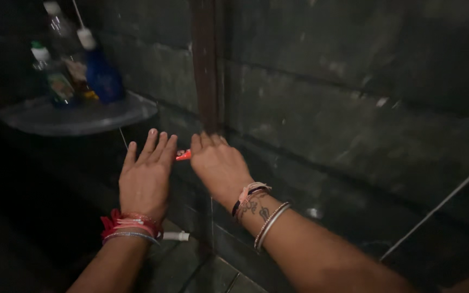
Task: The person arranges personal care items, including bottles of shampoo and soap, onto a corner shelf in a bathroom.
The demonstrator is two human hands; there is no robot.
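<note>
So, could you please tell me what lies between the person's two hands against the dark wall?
In the head view, a small red-orange thing shows in the gap between the left hand and the right hand, near their fingers. What it is cannot be told.

Bottles (90, 68) on grey corner shelf (77, 119)

Small red object (183, 155) mostly hidden between the hands; right fingers (204, 142) blurred.
</note>
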